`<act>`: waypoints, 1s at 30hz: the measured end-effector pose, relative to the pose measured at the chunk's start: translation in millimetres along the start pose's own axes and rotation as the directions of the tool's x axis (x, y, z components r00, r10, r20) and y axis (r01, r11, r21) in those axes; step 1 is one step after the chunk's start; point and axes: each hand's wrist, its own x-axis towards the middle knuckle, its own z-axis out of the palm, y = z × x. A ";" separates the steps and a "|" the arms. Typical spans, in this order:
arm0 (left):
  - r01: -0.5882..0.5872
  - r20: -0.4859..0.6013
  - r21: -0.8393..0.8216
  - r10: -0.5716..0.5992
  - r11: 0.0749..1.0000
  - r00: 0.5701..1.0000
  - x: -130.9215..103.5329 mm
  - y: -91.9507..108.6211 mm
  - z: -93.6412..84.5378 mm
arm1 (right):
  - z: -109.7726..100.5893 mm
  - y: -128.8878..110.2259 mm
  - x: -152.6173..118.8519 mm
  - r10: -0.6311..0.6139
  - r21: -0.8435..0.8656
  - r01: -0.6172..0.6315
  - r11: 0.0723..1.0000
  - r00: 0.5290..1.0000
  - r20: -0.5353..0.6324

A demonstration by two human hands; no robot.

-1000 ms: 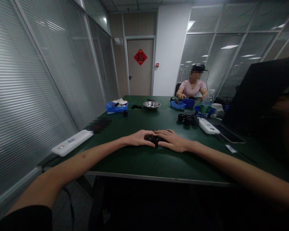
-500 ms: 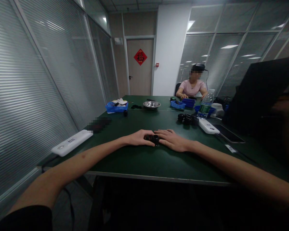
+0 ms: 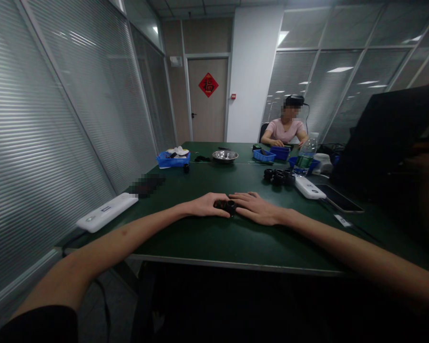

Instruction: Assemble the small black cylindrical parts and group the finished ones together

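Observation:
Several small black round parts (image 3: 230, 206) lie together on the green table between my two hands. My left hand (image 3: 210, 205) curves around their left side, thumb toward me and fingers beyond them, closed on the parts. From the right, my right hand (image 3: 255, 207) rests against the same parts, its fingers stretched forward and its thumb at their near right side. Parts of the black pieces are hidden by the fingers.
Black round pieces (image 3: 279, 177) stand to the right, beside a white power bank (image 3: 309, 187), a phone (image 3: 338, 198) and a bottle (image 3: 305, 156). A metal bowl (image 3: 225, 156) and blue baskets (image 3: 173, 160) sit farther back. Another white power bank (image 3: 107, 212) is left. A person sits opposite.
My hands and the black parts between them have not visibly moved. Across the table, the other person's hand has shifted slightly to the right.

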 end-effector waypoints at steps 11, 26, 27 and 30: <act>-0.055 -0.013 0.163 0.058 0.985 0.998 1.0 -3.1 -1.5 | 3.4 -7.8 1.4 0.031 -0.051 -0.032 0.998 0.999 -0.036; -0.043 -0.007 0.211 0.046 0.976 0.999 -0.1 -0.5 -4.3 | 4.1 -7.8 1.8 0.037 -0.019 -0.037 0.999 0.999 -0.012; -0.048 -0.008 0.210 0.050 0.976 0.999 -0.1 -0.8 -4.5 | 3.5 -8.5 1.5 0.041 -0.015 -0.041 0.999 0.999 -0.006; -0.053 -0.012 0.209 0.057 0.977 0.998 -0.1 -1.6 -4.5 | 2.3 -9.8 0.8 0.057 -0.004 -0.057 0.998 0.998 0.004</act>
